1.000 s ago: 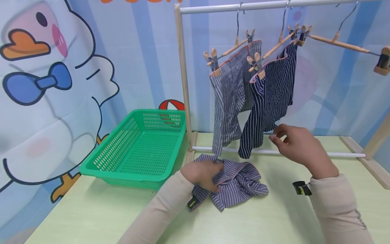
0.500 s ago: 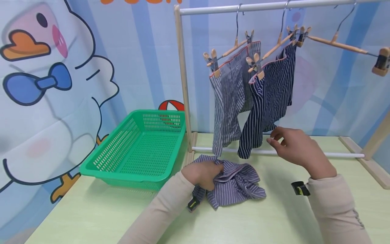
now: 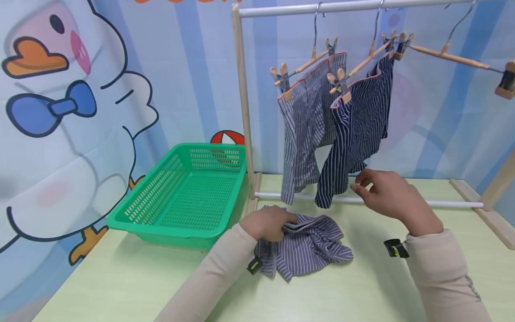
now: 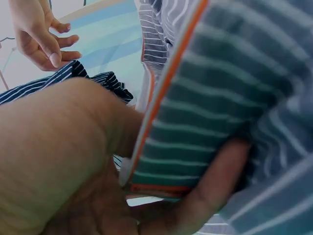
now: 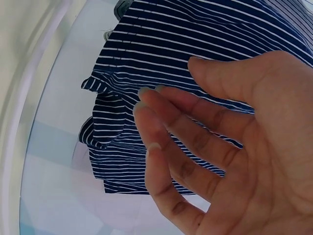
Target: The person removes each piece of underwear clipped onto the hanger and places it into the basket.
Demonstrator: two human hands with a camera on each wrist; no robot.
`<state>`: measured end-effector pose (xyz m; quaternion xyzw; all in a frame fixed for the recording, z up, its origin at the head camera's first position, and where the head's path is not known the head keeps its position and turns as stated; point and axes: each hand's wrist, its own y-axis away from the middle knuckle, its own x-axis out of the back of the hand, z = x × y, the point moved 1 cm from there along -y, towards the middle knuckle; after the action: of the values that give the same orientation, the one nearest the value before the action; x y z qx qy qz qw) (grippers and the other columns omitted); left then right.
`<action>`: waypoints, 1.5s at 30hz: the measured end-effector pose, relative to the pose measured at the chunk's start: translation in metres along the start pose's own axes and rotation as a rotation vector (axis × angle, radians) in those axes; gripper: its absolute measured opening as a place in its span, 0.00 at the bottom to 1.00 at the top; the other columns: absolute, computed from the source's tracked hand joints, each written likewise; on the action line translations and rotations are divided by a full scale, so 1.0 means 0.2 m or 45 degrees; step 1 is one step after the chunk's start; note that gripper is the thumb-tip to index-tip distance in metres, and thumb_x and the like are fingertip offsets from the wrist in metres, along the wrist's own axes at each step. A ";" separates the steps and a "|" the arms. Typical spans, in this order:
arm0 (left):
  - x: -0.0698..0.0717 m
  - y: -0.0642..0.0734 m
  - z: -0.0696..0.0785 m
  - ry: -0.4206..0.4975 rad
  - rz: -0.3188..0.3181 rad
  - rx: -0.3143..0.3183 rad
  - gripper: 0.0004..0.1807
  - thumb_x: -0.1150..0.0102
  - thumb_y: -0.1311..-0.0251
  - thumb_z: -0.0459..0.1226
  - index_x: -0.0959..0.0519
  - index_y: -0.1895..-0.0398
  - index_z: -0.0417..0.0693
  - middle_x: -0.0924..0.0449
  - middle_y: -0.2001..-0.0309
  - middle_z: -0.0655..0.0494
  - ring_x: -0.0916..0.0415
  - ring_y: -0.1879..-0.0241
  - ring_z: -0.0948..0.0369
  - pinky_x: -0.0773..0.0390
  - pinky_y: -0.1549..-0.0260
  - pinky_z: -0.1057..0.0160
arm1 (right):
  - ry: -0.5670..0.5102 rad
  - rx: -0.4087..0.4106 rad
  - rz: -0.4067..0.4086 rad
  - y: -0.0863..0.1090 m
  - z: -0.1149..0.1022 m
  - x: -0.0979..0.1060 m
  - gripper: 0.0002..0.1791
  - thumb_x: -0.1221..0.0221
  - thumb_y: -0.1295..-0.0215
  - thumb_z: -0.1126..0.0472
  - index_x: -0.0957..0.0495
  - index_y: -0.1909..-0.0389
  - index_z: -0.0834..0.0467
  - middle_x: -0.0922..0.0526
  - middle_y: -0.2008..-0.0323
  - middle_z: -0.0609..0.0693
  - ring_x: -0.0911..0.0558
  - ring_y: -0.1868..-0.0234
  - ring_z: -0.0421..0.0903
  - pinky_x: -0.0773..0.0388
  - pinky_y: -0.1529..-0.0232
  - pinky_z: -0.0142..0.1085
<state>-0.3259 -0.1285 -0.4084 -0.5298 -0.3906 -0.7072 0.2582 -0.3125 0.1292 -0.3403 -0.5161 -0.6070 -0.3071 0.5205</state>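
Observation:
Crumpled grey-purple striped pants (image 3: 310,252) lie on the table beneath the rack. My left hand (image 3: 270,224) grips their waistband edge at the left; in the left wrist view, the orange-trimmed waistband (image 4: 168,81) passes between thumb and fingers. My right hand (image 3: 388,194) is raised beside the lower end of the hanging navy striped pants (image 3: 339,165). Seen from the right wrist, its fingers (image 5: 183,125) are loosely bent with nothing between them, in front of the navy cloth. Lighter grey striped pants (image 3: 299,134) hang to the left, clipped at the waist.
A clothes rack with a white top rail (image 3: 346,6) spans the back. At its right hangs a bare wooden clip hanger (image 3: 448,55). The green basket (image 3: 161,231) stands left of the rack's wooden post (image 3: 242,103). A low white bar (image 3: 442,204) runs behind my right hand.
My left hand has raised and shifted the waistband edge slightly, and the cloth beneath has re-folded. My right hand has drifted a little left and down.

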 end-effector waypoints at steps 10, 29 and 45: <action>0.02 0.00 -0.02 0.069 0.271 -0.093 0.25 0.46 0.44 0.25 0.17 0.43 0.46 0.16 0.44 0.51 0.19 0.44 0.54 0.21 0.43 0.60 | 0.008 0.016 -0.069 0.00 0.00 -0.02 0.17 0.47 0.28 0.53 0.21 0.50 0.61 0.14 0.55 0.59 0.16 0.58 0.56 0.20 0.62 0.52; 0.03 -0.01 -0.01 0.188 0.361 -0.070 0.11 0.56 0.37 0.32 0.22 0.70 0.40 0.18 0.63 0.43 0.25 0.61 0.53 0.21 0.55 0.55 | -0.027 0.210 -0.154 -0.02 -0.02 -0.08 0.14 0.45 0.27 0.56 0.20 0.53 0.63 0.14 0.60 0.57 0.15 0.60 0.53 0.20 0.58 0.51; 0.05 0.04 0.03 0.289 0.307 -0.021 0.24 0.44 0.35 0.48 0.40 0.85 0.54 0.43 0.81 0.62 0.42 0.81 0.64 0.40 0.83 0.68 | -0.032 0.313 -0.243 -0.01 -0.06 -0.10 0.15 0.42 0.30 0.55 0.21 0.53 0.63 0.13 0.63 0.50 0.17 0.66 0.44 0.20 0.62 0.44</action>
<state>-0.3202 -0.1282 -0.3960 -0.4914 -0.2868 -0.7296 0.3793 -0.3130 0.1110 -0.3560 -0.3922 -0.6929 -0.2718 0.5405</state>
